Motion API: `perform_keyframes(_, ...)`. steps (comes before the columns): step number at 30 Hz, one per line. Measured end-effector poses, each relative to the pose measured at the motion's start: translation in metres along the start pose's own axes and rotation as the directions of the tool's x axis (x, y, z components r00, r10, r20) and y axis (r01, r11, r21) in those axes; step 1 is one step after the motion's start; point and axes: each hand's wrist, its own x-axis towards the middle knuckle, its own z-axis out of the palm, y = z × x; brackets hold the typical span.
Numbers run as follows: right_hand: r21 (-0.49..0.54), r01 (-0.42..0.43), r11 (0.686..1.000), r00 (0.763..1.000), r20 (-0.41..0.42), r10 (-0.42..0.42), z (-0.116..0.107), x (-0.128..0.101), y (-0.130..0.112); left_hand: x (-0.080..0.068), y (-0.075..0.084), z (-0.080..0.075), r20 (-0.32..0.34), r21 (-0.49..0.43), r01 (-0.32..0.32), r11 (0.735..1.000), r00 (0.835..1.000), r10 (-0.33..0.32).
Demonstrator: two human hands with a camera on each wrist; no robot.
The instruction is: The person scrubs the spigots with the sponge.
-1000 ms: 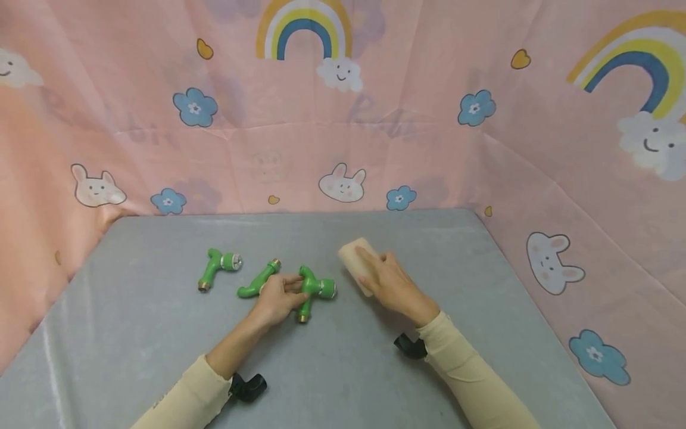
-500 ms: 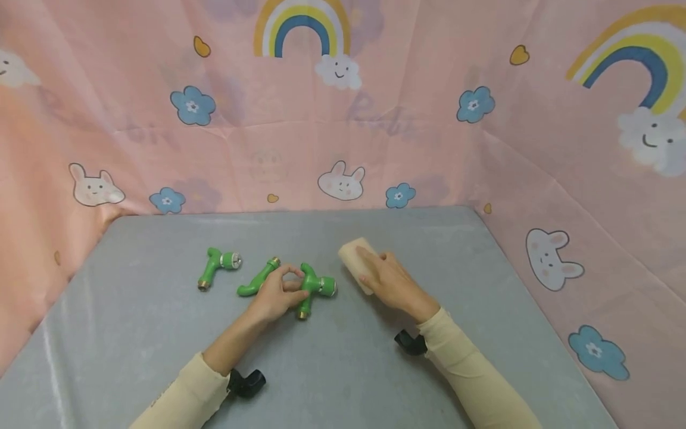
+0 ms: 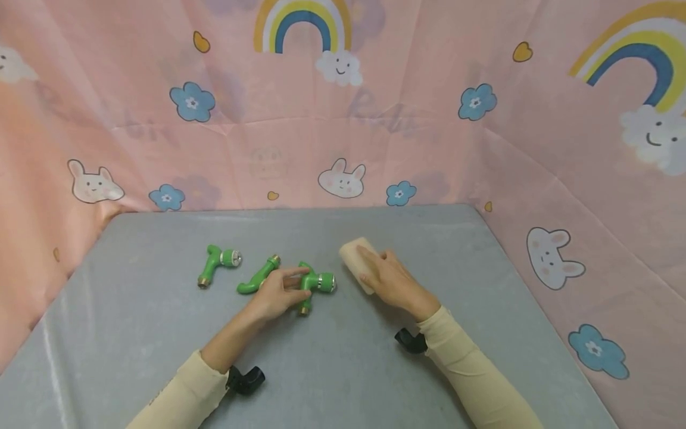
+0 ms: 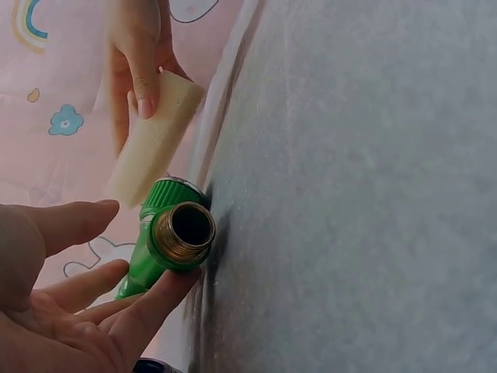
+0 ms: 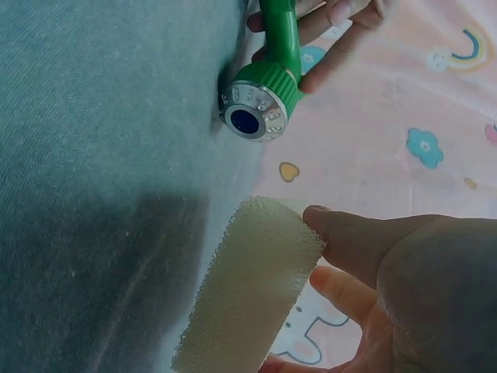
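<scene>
A green plastic tap [image 3: 308, 285] with a ribbed knob and brass-threaded end lies mid-table. My left hand [image 3: 278, 292] is at its left side. In the left wrist view, the fingertips [image 4: 182, 284] touch or nearly touch the tap's body, and the thumb stands apart from it. My right hand [image 3: 393, 280] grips a cream-coloured sponge block [image 3: 355, 259], thumb on one side and fingers on the other, just above the table to the right of the tap. A second green tap [image 3: 257, 277] lies partly behind my left hand; a third green tap [image 3: 217, 262] lies farther left.
A grey cloth-covered table [image 3: 343, 369] extends on all sides. Pink printed curtains [image 3: 418, 149] hang behind it and on both sides. Black curved pieces [image 3: 409, 341] show beneath both wrists.
The left index finger arched up, then came down straighter over the tap's upper end. The tap's threaded end shifted slightly away from me. The right hand and sponge stayed nearly still.
</scene>
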Motion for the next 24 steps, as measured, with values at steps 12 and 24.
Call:
perform_keyframes(12,-0.005,-0.017,1.0,1.0,0.017,0.018,0.0047,0.0009,0.002,0.0006,-0.0014,0.0024,0.013,0.092,-0.024,0.995,1.0,0.023)
perform_keyframes(24,-0.004,-0.029,1.0,0.999,0.034,0.029,0.008,0.0033,0.0049,0.0014,-0.0014,0.0035,0.02,0.159,-0.052,0.986,0.999,0.05)
